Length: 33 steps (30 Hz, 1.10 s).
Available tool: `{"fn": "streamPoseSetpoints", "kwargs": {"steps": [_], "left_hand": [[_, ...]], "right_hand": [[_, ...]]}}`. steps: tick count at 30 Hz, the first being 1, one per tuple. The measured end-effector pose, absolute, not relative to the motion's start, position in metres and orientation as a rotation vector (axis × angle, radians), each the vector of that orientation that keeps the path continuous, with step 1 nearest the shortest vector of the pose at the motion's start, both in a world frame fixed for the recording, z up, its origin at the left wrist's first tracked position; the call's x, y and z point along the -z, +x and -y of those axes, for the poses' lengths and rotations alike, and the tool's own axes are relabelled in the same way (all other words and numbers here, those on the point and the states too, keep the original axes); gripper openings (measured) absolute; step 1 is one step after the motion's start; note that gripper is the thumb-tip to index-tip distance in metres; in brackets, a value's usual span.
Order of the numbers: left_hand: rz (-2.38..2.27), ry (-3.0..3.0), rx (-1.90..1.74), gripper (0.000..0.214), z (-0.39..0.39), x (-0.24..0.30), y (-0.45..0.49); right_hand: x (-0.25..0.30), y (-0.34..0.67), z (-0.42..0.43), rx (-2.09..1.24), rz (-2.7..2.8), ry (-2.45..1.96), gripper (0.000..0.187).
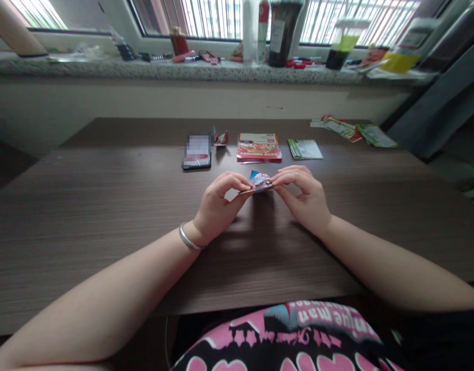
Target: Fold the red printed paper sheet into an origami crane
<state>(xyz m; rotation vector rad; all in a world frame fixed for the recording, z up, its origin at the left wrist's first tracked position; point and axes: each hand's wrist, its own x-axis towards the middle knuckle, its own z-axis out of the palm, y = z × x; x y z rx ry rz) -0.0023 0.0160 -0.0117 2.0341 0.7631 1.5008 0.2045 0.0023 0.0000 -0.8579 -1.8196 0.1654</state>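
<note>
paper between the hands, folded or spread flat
Partly folded: the paper has a blue flap angled up behind its front edge; the left hand and right hand pinch it.

Free brown wood-grain bench (pixel 105 190) left of the left hand (pixel 223 198), black-edged rectangular phone (pixel 198 151) and red paper stack (pixel 259 147) obstructing beyond

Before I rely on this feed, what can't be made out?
All in the head view:
Paper: ends partly covered by the left hand and right hand; underside faces away.
Phone screen: pixelated.
Red leaflets: small print too small.
Pale bottle: top cut off by upper edge.
Yellow bottle: label blurred.
</note>
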Motion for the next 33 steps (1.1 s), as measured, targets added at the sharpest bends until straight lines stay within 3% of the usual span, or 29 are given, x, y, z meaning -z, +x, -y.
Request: {"fn": "streamPoseSetpoints", "kwargs": {"steps": [12, 18, 21, 25, 33], "left_hand": [[-0.78, 2.403, -1.452, 0.004, -0.017, 0.007, -0.002], [-0.856, 2.67, -1.465, 0.016, -0.016, 0.002, -0.004], [-0.877, 2.758, -1.457, 0.012, -0.015, 0.0, -0.005], [-0.858, 2.815, -1.47, 0.004, -0.013, -0.001, -0.004], [-0.83, 2.805, -1.485, 0.009, -0.014, -0.001, -0.003]], "right_hand": [[-0.005, 0.203, 0.0, -0.008, 1.94, -0.839, 0.006], [-0.007, 0.201, 0.003, 0.023, 2.01, -0.816, 0.004], [-0.006, 0.201, 0.003, 0.013, 2.01, -0.826, 0.002], [-0.005, 0.2, 0.003, 0.005, 1.995, -0.811, 0.002], [-0.002, 0.197, 0.003, -0.043, 1.94, -0.83, 0.002]]}}
